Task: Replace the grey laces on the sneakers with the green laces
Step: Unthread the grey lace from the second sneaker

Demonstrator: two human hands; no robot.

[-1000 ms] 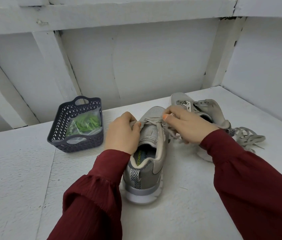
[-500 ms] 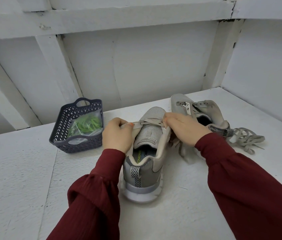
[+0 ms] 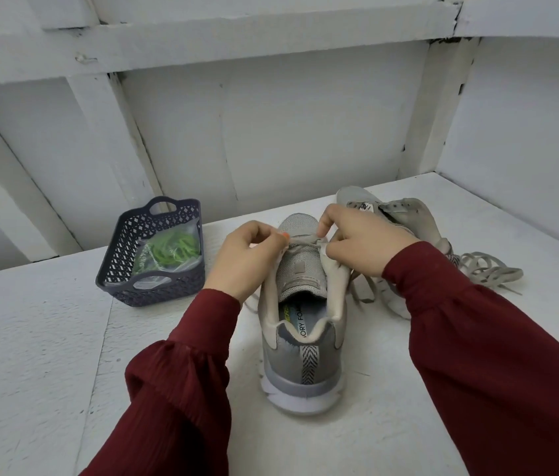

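A grey sneaker (image 3: 302, 352) stands heel toward me in the middle of the white surface. Its grey lace (image 3: 305, 240) crosses the tongue near the toe. My left hand (image 3: 247, 259) pinches the lace at the shoe's left side. My right hand (image 3: 363, 242) pinches it on the right, fingers curled over the eyelet edge. Loose lace ends hang beside the shoe at the right. The second sneaker (image 3: 405, 214) lies behind my right hand, with a removed grey lace (image 3: 487, 269) piled to its right. Green laces (image 3: 175, 249) sit in a clear bag inside the basket.
A dark perforated plastic basket (image 3: 164, 286) stands to the left of the shoes. White wooden walls and beams close in the back and right side. The white surface (image 3: 30, 338) stretches left and toward me.
Both hands have moved forward along the shoe toward the toe, working the lace at a lower eyelet row. More loose lace hangs at the shoe's right side.
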